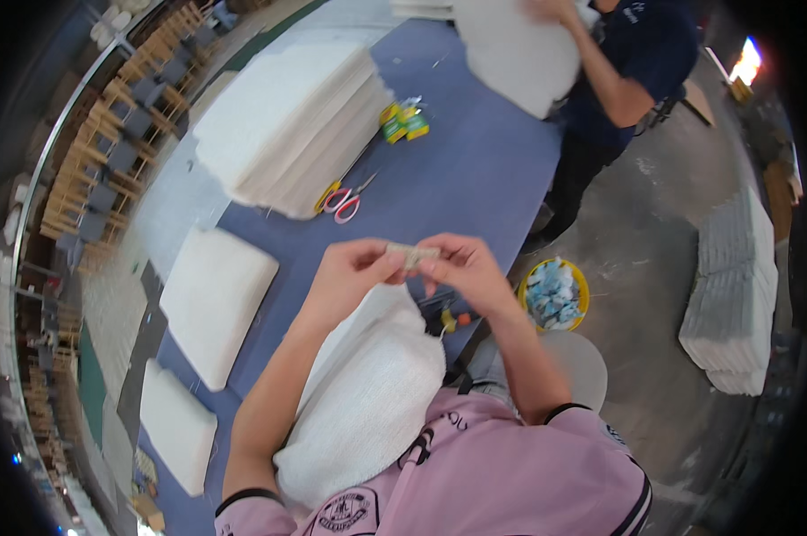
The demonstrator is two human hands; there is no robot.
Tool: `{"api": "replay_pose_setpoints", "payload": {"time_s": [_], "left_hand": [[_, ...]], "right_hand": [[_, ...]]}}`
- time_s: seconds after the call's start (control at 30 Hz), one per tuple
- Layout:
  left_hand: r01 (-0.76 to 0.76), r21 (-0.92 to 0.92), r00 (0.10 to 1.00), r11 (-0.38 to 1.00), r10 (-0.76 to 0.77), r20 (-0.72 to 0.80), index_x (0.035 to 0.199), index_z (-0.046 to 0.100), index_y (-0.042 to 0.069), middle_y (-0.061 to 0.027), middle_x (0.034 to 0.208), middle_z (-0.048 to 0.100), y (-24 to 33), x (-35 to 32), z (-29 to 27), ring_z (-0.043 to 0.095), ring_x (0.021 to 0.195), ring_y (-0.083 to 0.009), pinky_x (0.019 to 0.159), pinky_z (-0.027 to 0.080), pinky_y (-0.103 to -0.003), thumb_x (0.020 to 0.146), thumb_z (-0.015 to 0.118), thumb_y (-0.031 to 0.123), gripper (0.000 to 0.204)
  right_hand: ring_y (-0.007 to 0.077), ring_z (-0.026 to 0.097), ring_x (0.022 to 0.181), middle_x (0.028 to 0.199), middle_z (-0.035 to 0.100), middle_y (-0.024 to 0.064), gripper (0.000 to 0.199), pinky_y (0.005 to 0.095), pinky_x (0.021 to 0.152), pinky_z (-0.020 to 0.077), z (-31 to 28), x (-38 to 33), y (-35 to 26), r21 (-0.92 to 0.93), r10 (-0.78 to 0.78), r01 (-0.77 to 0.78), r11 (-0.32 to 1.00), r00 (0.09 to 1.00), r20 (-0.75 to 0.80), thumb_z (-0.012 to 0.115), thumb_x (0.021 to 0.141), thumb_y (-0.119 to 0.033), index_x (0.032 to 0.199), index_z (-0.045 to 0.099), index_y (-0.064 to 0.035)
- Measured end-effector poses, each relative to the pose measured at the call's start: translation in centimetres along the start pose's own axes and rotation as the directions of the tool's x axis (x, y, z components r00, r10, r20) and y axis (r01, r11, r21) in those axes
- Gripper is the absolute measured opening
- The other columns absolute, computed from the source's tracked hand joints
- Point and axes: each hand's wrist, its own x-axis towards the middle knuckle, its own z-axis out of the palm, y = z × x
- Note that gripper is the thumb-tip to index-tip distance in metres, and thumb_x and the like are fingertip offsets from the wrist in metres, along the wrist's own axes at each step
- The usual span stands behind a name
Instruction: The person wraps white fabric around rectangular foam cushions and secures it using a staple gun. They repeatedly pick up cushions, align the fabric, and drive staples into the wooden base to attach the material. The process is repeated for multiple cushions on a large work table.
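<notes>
My left hand (351, 272) and my right hand (464, 268) meet above the blue table (475, 170) and together pinch a small pale strip (412, 255) between their fingertips. Below my hands a white stuffed cushion (367, 402) rests against my pink shirt, between my forearms. A small orange and yellow item (452, 319) lies just under my right hand at the table's edge.
Red-handled scissors (345, 202) lie beside a tall stack of white cushion covers (287, 125). Two white cushions (214, 308) lie at the left. Green-yellow packets (403, 121) sit farther back. Another person (622, 80) handles a white cushion. A yellow bowl (555, 295) and a white stack (734, 295) stand on the floor.
</notes>
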Motion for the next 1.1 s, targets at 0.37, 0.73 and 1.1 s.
{"api": "replay_pose_setpoints", "payload": {"time_s": [0.37, 0.73, 1.1], "left_hand": [[-0.116, 0.706, 0.97, 0.699, 0.233, -0.071, 0.106, 0.078, -0.003, -0.0101, 0.09, 0.078, -0.2, -1.1, 0.5, 0.071, 0.081, -0.012, 0.075, 0.057, -0.028, 0.095, 0.078, 0.02, 0.025], [-0.089, 0.616, 0.99, 0.782, 0.139, -0.034, 0.104, 0.078, 0.004, -0.015, 0.093, 0.077, -1.3, 0.1, -1.3, 0.076, 0.083, -0.03, 0.076, 0.058, -0.04, 0.092, 0.073, 0.027, 0.026], [-0.164, 0.868, 0.963, 0.469, 0.269, 0.037, 0.16, 0.038, 0.003, -0.0241, 0.154, 0.054, -1.5, 0.3, -6.2, 0.062, 0.131, -0.0371, 0.11, 0.049, -0.044, 0.092, 0.077, 0.045, 0.089]], "right_hand": [[0.0054, 0.061, 0.072, 0.092, 0.07, 0.0001, 0.022, 0.0229, 0.065, 0.0511, 1.8, -0.9, 2.4, -0.325, 0.046, -0.069, 0.943, 0.996, -0.08, 0.073, 0.102, -0.019, 0.114, 0.068, -0.0013], [0.0048, 0.059, 0.069, 0.091, 0.068, -0.0013, 0.031, 0.0229, 0.063, 0.0509, 1.6, 0.2, 4.2, -0.171, 0.024, -0.034, 0.985, 0.998, -0.06, 0.074, 0.102, -0.027, 0.115, 0.069, -0.0003], [0.0117, 0.068, 0.078, 0.098, 0.072, 0.0054, 0.031, 0.0289, 0.07, 0.0561, -1.2, 4.2, 3.2, -0.373, 0.015, -0.139, 0.917, 0.948, -0.317, 0.071, 0.099, -0.012, 0.128, 0.065, -0.0009]]}}
